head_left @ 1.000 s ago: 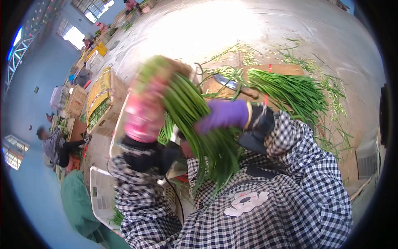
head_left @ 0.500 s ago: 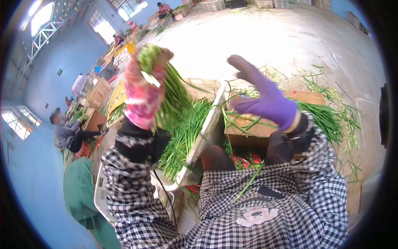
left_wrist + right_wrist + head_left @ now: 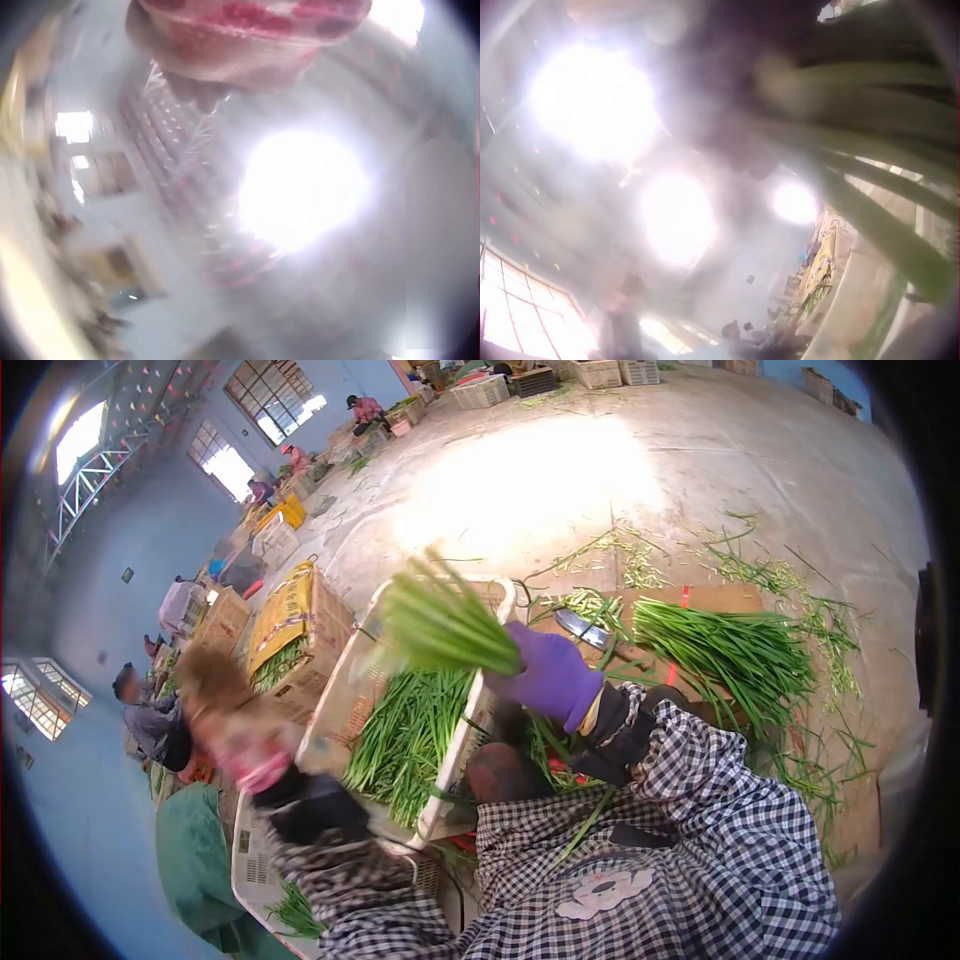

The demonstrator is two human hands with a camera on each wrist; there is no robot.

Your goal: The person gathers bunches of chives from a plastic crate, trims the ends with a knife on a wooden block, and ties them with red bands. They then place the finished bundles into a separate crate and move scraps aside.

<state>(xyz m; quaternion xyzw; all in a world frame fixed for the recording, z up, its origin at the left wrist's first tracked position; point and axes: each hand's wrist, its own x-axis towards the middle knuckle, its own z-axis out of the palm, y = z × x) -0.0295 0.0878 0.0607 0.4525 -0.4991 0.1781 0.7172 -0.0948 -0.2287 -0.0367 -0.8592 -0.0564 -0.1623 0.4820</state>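
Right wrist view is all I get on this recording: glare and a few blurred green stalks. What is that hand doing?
Observer: The right hand, in a purple glove, grips a bunch of long green stalks.
Operator: Over what?
Observer: Over a white plastic crate with more green stalks lying inside.
Operator: And the other hand?
Observer: The left hand, in a pink patterned glove, is off to the crate's side, too blurred to tell what it holds.
Operator: Any tools?
Observer: A knife lies on a cardboard box.
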